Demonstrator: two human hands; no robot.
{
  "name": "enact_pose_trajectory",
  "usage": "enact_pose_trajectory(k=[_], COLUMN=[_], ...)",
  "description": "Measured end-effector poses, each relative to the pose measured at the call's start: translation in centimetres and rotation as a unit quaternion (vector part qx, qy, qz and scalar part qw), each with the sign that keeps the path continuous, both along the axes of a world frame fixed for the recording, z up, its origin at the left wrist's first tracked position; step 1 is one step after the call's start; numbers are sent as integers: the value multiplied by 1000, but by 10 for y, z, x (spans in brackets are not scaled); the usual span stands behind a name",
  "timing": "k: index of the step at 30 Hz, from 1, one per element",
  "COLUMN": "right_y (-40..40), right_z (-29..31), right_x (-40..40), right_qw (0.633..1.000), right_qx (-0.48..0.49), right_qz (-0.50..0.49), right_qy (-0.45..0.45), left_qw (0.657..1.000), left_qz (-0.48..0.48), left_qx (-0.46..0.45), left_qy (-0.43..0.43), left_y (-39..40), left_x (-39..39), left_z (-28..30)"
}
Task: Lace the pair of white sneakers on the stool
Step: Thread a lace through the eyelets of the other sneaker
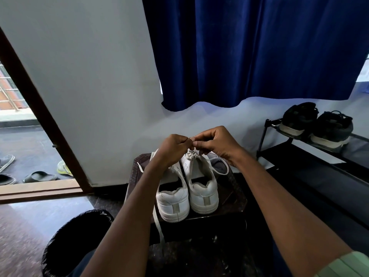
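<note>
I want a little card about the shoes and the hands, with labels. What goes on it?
shoes: two white sneakers side by side, heels toward the camera
stand: dark stool
left hand: fingers pinched together above the shoes
right hand: fingers pinched, meeting the left hand
lace: loose white lace hanging off the stool's left side
nearby: black shoes on a rack, blue curtain

blue curtain (249, 47), blk shoes (317, 122) on rack (279, 154), bin (75, 240)
</note>
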State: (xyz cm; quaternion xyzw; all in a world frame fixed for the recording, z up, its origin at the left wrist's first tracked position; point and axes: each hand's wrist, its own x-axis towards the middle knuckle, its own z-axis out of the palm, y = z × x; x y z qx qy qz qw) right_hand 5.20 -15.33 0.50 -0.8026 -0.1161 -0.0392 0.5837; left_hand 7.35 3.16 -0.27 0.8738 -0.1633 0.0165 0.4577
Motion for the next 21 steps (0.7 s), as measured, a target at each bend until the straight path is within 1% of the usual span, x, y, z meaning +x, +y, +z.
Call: enact_pose_trajectory(k=[3,7,9,10,13,16,21], right_y=[-3,-4,-3,-3,-1,2,5], right_z=[-1,-8,-10,-10,-10,-14,-18], right_x=[0,5,5,5,3,2,3], right_qw=[997,984,980,980,979,971,960], right_qx=[-61,-157,-177,-179,-188,-232,-275], right_qz=[-35,-72,-82,-83,-71,-51,-43], right_qy=[-36,-42,-42,-40,-33,-29,-35], left_qw=[1000,992,984,981,979,978,979], left_qz=[-3,-3,-12,-13,15,34,43], left_qx=[24,122,168,175,160,132,103], left_qy=[6,24,58,78,121,156,169], left_y=[-1,9,13,14,12,14,16], left_x=[-2,-2,-2,-2,-3,-5,-4], left_z=[0,0,2,3,7,7,3])
